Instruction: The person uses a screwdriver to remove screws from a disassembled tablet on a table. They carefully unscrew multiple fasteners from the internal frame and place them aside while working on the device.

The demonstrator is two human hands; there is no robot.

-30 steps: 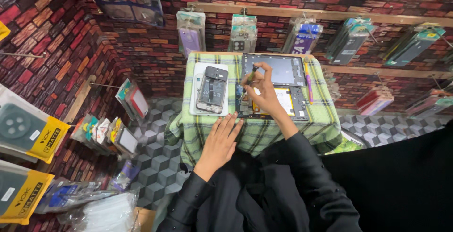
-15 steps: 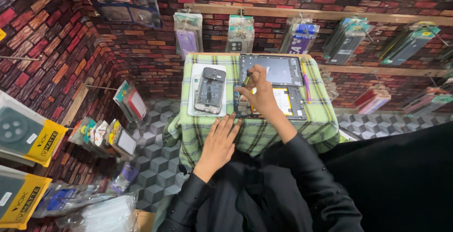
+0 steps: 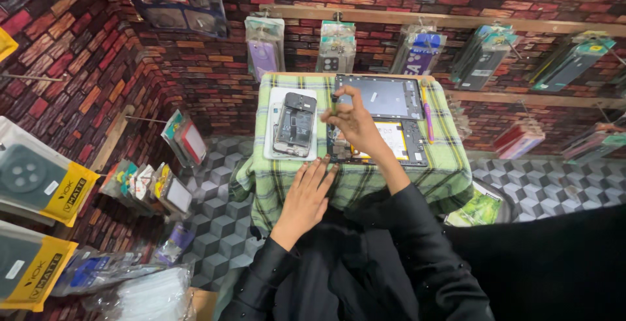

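While the opened tablet body lies flat on the green checked tabletop, its long axis runs left to right across the view, with the detached dark panel set just beyond it on the far side. The right hand sits directly over the tablet body's left end, so the work lies straight below the grip and slightly to its right. Fingers are pinched together on a thin dark tool, probably a small screwdriver or pick; the view is too small to say which. The tool stands nearly upright, rising from the pinch. Wrist is bent down, forearm coming in from the near edge at a slant, black sleeve reaching to the wrist.

The left hand rests flat on the near edge of the tabletop, fingers spread and holding nothing, well short of the tablet body. Right hand is clearly the nearer one.

Left of the right hand, an opened phone lies on a white pad, long axis running away from the person. A pink pen lies beside the panel's right edge.
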